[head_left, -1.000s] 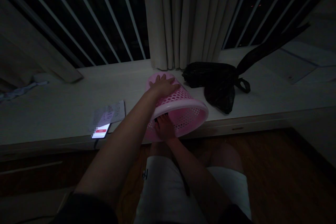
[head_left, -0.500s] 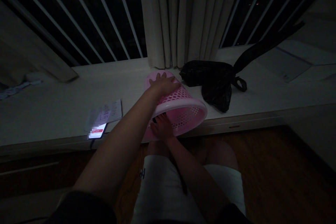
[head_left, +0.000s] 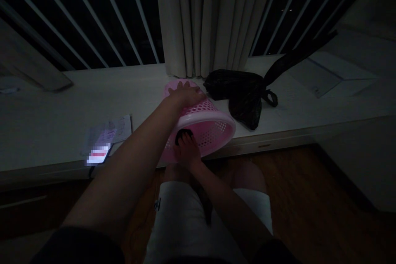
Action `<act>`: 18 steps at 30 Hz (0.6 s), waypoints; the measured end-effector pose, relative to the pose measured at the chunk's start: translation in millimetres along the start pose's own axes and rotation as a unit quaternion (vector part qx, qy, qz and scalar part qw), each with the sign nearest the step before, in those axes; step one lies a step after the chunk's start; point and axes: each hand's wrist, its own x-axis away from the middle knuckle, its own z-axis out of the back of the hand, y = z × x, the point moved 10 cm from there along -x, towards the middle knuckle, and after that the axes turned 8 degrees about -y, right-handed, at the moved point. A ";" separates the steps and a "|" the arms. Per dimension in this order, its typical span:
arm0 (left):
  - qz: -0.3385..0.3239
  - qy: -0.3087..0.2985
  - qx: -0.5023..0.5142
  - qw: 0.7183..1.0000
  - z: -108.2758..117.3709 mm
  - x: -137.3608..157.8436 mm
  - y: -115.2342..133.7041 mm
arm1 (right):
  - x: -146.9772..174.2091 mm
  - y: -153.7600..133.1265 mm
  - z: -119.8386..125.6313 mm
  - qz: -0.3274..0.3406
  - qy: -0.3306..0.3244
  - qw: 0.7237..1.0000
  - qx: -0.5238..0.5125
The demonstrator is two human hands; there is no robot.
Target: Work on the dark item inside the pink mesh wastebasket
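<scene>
A pink plastic waste basket (head_left: 210, 116) with a perforated wall lies tipped on its side on the white ledge, its mouth facing me. My left hand (head_left: 187, 95) grips it from above, fingers spread over the wall near its base. Through the mouth reaches my right hand (head_left: 188, 150), its fingers bent over a dark wad (head_left: 183, 136) against the inner wall. What the wad is made of cannot be told in the dim light. Just right of the basket, a knotted black plastic bag (head_left: 244, 95) sits on the ledge.
A lit phone (head_left: 99, 154) lies at the ledge's front edge, beside papers (head_left: 116, 130). Behind the basket hangs a beige curtain (head_left: 201, 20) between barred windows. A pale box-like object (head_left: 331, 74) stands at the right. My knees are under the ledge's edge.
The view has shifted slightly, so everything sits further left. Inside the basket, more of the dark wad shows at my right fingers. My left hand keeps its place on the basket.
</scene>
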 end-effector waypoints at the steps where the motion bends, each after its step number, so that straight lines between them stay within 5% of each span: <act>1: 0.000 -0.004 0.001 1.000 -0.6 0.1 2.0 | 2.9 0.1 1.3 0.002 0.004 1.000 0.000; 18: -0.020 0.020 0.004 1.000 -0.2 4.4 7.2 | -1.6 3.0 2.7 0.035 0.012 0.999 0.006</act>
